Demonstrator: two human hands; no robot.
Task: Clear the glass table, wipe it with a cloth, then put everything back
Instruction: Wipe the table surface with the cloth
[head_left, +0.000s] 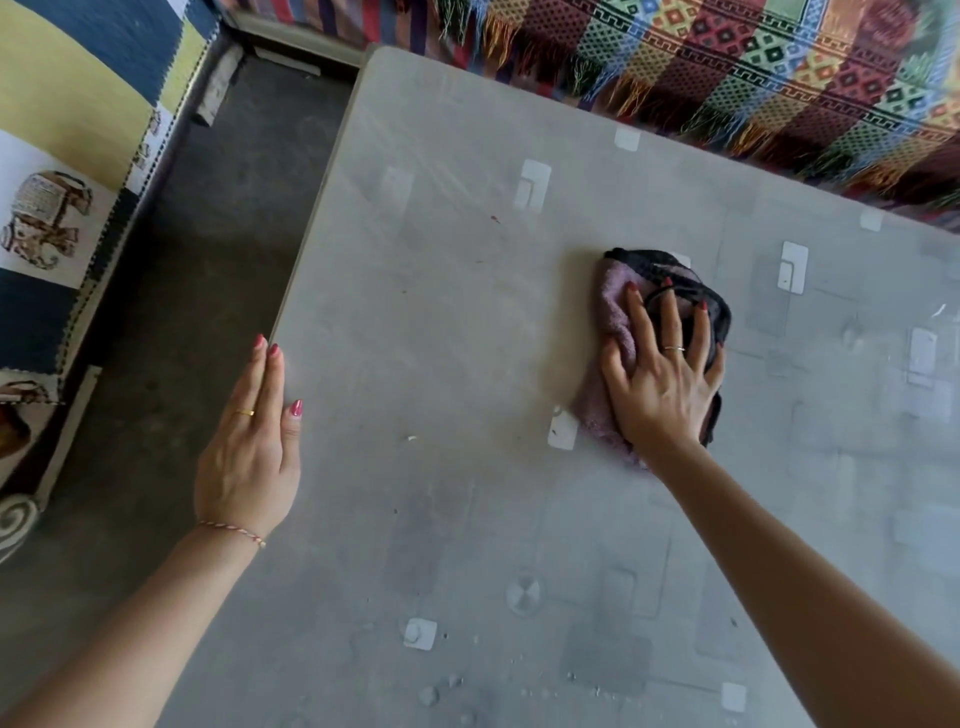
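Observation:
The glass table (441, 322) fills the middle of the view, its top bare apart from specks, smears and water drops near the front. A crumpled pink cloth with a black edge (618, 306) lies on the glass right of centre. My right hand (662, 379) presses flat on the cloth with fingers spread. My left hand (249, 447) rests with straight fingers against the table's left edge, holding nothing.
A colourful woven throw with fringe (727, 67) hangs along the table's far side. Patchwork fabric with an elephant print (47, 218) lies at the left. A strip of dark grey floor (208, 249) runs between it and the table.

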